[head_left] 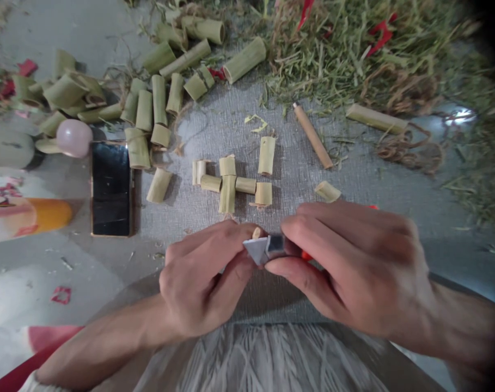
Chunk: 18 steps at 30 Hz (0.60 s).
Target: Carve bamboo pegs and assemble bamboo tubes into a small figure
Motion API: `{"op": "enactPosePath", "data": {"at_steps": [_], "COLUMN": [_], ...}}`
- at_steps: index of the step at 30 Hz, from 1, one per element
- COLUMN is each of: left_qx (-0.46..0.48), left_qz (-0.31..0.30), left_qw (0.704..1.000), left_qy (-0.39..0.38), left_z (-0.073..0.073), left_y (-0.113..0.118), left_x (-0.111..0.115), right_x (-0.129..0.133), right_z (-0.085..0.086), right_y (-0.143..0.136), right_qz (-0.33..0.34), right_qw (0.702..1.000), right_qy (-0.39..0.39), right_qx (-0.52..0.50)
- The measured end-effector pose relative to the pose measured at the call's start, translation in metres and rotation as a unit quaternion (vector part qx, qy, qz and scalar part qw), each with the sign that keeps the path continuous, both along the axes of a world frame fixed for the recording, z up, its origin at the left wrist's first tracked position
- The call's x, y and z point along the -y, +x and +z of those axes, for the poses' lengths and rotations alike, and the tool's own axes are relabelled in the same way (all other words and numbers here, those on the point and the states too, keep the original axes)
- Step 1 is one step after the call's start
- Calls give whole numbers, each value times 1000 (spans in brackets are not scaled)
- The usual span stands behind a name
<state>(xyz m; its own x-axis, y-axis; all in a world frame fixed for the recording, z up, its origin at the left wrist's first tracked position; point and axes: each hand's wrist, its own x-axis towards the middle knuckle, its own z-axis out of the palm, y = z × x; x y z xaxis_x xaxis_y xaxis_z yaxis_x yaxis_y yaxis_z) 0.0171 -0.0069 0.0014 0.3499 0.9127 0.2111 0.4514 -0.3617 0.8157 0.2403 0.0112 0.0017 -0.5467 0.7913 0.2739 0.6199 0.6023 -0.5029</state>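
My right hand (353,267) is closed around a utility knife (257,250). Its pale angled blade tip and a dark metal part show, with a bit of orange-red under the fingers. The fingers of my left hand (210,272) pinch a small plant-stalk piece (256,233), of which only a light end shows beside the blade; the rest is hidden. Just beyond the hands, short cut stalk pieces (227,193) lie arranged like a small figure with two arms. A loose stalk piece (328,191) lies beyond my right hand.
A phone (111,188) lies at left, near a cup with orange contents (51,215) and a pinkish round object (74,138). Many cut stalks (159,100) are heaped at upper left. A brown stick (312,136) lies below a pile of dry grass (332,60).
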Motion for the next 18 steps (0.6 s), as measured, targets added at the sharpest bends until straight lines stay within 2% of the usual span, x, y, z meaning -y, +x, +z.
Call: {"op": "enactPosePath", "data": {"at_steps": [12,18], "left_qx": [-48,26], "left_qz": [11,-3], "left_qw": [998,999], "left_qy": [32,24], "left_z": [-1,-2], "left_y": [-3,1], "left_x": [5,1], "right_x": [1,1], "right_z": [-1,-1], "right_y": [-2,-2], "right_qz": [5,7], "right_qw": [999,999], "right_qy": [-17,-32], "right_qx": [-33,-38]}}
